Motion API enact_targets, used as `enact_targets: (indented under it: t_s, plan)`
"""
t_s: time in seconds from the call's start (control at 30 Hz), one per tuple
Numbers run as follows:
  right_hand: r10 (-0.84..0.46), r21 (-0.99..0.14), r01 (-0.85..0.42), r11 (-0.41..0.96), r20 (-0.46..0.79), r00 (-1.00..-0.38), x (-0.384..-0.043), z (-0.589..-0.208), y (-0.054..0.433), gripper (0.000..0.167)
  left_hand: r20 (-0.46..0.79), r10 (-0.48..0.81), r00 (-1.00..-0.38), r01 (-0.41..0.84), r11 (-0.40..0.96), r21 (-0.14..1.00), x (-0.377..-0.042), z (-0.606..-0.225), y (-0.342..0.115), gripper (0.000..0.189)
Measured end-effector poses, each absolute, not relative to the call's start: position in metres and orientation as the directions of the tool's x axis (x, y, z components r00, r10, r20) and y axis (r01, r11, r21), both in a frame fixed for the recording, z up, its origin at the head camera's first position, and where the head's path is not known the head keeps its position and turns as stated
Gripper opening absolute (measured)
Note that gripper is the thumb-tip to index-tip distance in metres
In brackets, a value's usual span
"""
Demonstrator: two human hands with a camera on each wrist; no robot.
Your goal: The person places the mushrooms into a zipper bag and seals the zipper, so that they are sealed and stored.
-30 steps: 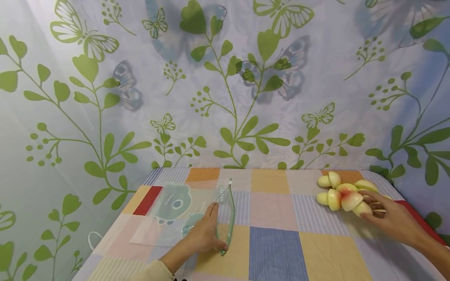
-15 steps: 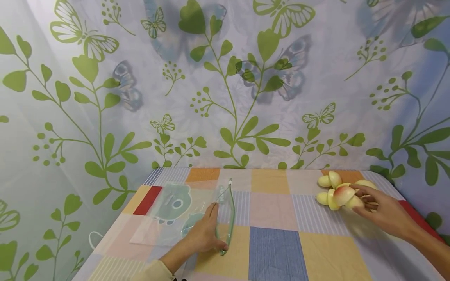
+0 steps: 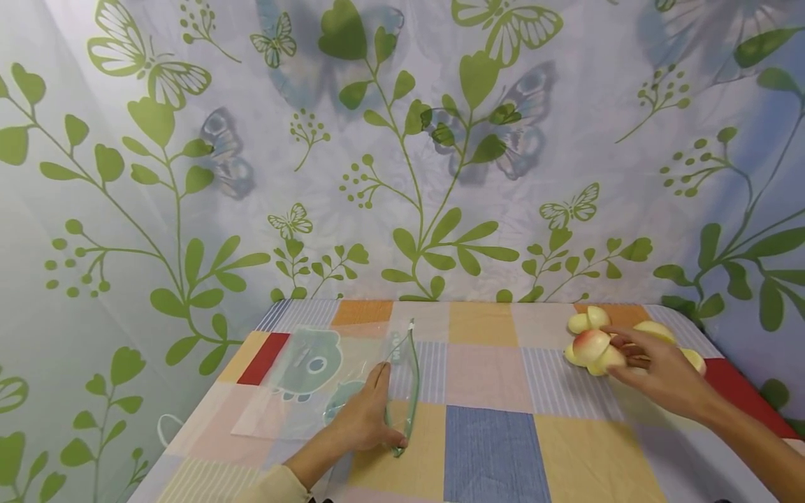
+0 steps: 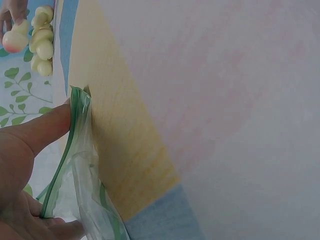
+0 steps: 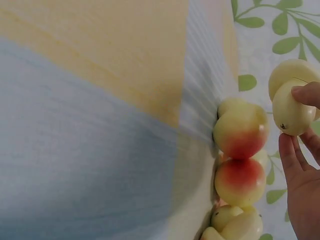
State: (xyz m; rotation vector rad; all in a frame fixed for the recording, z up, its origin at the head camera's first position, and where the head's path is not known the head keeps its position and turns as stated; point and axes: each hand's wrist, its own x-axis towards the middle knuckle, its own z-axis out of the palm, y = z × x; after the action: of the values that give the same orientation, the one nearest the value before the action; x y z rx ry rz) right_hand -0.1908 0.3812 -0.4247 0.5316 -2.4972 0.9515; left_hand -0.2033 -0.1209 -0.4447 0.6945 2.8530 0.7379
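My left hand (image 3: 361, 419) holds the open mouth of a clear zip bag (image 3: 308, 367) with a green cartoon print, lying flat at the left. In the left wrist view, the thumb and fingers spread the green-edged opening (image 4: 65, 155). On the right, my right hand (image 3: 673, 381) grips a cream toy mushroom (image 3: 592, 349) with a red-blushed cap, raised above others of its kind. The right wrist view has its rounded stem (image 5: 292, 110) between thumb and fingertips, cap behind. Several similar mushrooms (image 5: 240, 182) lie on the cloth below, partly hidden by the hand in the head view.
A patchwork cloth (image 3: 490, 447) covers the table. Behind it hangs a curtain (image 3: 402, 175) with green leaves and butterflies. A white loop (image 3: 168, 429) shows beside the table's left edge.
My right hand has lifted one mushroom from the group and carried it a little to the left. The left hand and the bag have stayed in place.
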Motion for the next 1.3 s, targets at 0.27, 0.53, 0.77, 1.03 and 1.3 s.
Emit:
enact_targets:
  t_s: [0.27, 0.53, 0.77, 1.03, 1.3]
  plan:
    - [-0.218, -0.535, -0.460, 0.709, 0.453, -0.864, -0.195, -0.422, 0.366, 0.059, 0.000, 0.461, -0.887, 0.402, 0.774, 0.490, -0.202, -0.444, -0.122, 0.136]
    - [-0.288, -0.551, -0.499, 0.668, 0.428, -0.857, -0.206, -0.422, 0.340, 0.056, 0.000, 0.463, -0.887, 0.402, 0.771, 0.494, -0.203, -0.446, -0.122, 0.136]
    - [-0.353, -0.557, -0.558, 0.615, 0.438, -0.827, -0.217, -0.423, 0.315, 0.056, 0.000, 0.465, -0.886, 0.406, 0.774, 0.485, -0.203, -0.445, -0.122, 0.135]
    - [-0.411, -0.578, -0.607, 0.545, 0.447, -0.795, -0.230, -0.430, 0.290, 0.058, -0.002, 0.464, -0.886, 0.405, 0.777, 0.482, -0.204, -0.448, -0.121, 0.136]
    - [-0.443, -0.602, -0.616, 0.508, 0.430, -0.786, -0.241, -0.429, 0.265, 0.058, 0.004, 0.467, -0.884, 0.411, 0.775, 0.480, -0.205, -0.447, -0.122, 0.136]
